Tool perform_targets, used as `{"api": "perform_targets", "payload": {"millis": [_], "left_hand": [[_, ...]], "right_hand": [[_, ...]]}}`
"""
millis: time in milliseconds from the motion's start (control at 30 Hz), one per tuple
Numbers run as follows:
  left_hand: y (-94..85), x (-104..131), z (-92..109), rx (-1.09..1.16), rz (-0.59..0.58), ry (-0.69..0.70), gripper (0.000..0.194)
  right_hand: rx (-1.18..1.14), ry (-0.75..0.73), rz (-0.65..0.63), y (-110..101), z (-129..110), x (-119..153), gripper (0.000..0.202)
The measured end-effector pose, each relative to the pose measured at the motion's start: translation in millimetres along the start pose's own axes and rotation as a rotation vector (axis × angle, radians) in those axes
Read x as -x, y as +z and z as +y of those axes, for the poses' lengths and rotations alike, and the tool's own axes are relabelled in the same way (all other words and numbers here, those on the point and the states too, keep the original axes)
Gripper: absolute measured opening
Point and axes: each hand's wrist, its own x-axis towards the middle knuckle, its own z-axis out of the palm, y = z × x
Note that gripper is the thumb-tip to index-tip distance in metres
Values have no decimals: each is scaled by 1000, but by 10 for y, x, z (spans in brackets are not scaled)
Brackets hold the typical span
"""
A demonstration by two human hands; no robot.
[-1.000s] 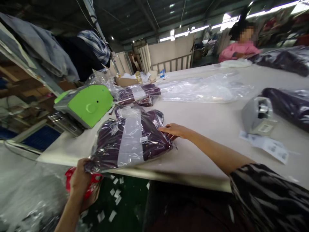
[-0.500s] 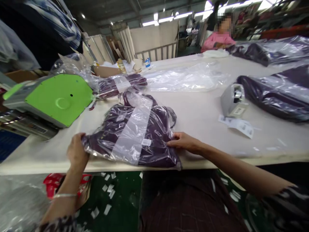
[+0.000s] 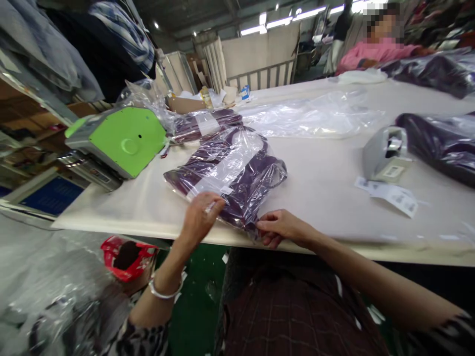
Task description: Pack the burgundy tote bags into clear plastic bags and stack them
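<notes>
Right hand [image 3: 285,227]: I am pinching near corner of bagged purple garment [image 3: 243,185], maybe for steadying it | Left hand [image 3: 199,217]: curling at its front edge, grip unclear

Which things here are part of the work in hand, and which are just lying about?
In hand:
- plastic-wrapped dark purple pack, by both hands
- left hand at its near edge
- right hand, fingers at its near corner

Apparently just lying about:
- green-and-grey machine
- clear plastic
- grey dispenser
- printed sheet
- red bag
</notes>
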Motion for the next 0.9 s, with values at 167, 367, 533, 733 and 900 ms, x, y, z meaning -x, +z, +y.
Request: {"api": "perform_targets", "payload": {"millis": [167,367,533,733,900], "left_hand": [[397,250,678,-104,-13,-39,24],[576,243,749,-269,71,-98,5],[502,106,777,-324,72,-80,8],[308,49,597,144,-77,-295,16],[288,285,557,204,52,-298,27]], "right_hand": [[-189,-49,34,109,41,-139,27],[-347,-116,-3,99,92,-102,39],[-386,-130,-3,177,30,-83,43],[-235,-395,57,343,21,-141,49],[-229,-426,36,357,96,-222,35]]}}
